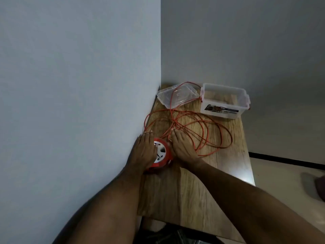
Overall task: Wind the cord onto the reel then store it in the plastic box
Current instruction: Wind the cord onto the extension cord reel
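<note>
A red reel (162, 154) with a white hub lies flat on the wooden table (193, 191), close to the left wall. My left hand (145, 152) rests on its left side and my right hand (182, 147) presses against its right side, fingers stretched forward. A long orange cord (207, 131) sprawls in loose loops on the table beyond my hands; some strands pass under my right fingers. One loop runs up over the clear lid (177, 95). The clear plastic box (224, 101) stands open at the far end, with red latches and a label.
A grey-blue wall (79, 85) runs along the table's left edge and another wall stands behind the box. The table's right edge drops to a pale floor (281, 182) with a dark skirting line.
</note>
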Demonstrator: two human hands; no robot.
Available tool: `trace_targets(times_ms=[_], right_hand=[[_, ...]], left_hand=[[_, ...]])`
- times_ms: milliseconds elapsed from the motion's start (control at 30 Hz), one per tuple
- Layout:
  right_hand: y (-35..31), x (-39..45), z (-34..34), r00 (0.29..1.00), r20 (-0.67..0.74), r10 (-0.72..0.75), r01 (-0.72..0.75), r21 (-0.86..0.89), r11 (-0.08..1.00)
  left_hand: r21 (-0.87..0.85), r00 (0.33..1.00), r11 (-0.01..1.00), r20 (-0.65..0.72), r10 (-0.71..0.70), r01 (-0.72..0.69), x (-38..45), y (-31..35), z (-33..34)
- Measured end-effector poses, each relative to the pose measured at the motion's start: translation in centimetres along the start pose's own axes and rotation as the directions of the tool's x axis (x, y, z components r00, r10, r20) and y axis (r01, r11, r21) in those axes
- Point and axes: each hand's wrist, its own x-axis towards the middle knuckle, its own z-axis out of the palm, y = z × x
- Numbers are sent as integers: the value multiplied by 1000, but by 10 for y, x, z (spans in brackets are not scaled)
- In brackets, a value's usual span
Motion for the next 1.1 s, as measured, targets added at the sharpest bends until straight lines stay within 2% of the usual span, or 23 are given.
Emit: trace_targets(times_ms=[100,267,467,800,933,1100], right_hand=[[-9,-3,12,1000,19,17,-18,58,998],[-22,-6,23,993,112,45,-63,159,985],[-24,0,27,985,129,117,-142,212,967],[-27,15,27,954,131,268,-296,314,902],[-15,25,21,977,87,193,-210,302,930],[-10,25,16,992,26,127,-128,358,925]], left_hand=[[7,995,999,94,-42,41,-8,-1,10],[-144,991,985,113,-75,91,-13,1,22],[-299,963,915,102,-251,270,-6,5,27],[-332,960,902,52,-273,275,-9,8,34],[-353,946,885,0,-323,303,-1,11,25],[-477,932,826,-37,-361,301,-2,12,14]])
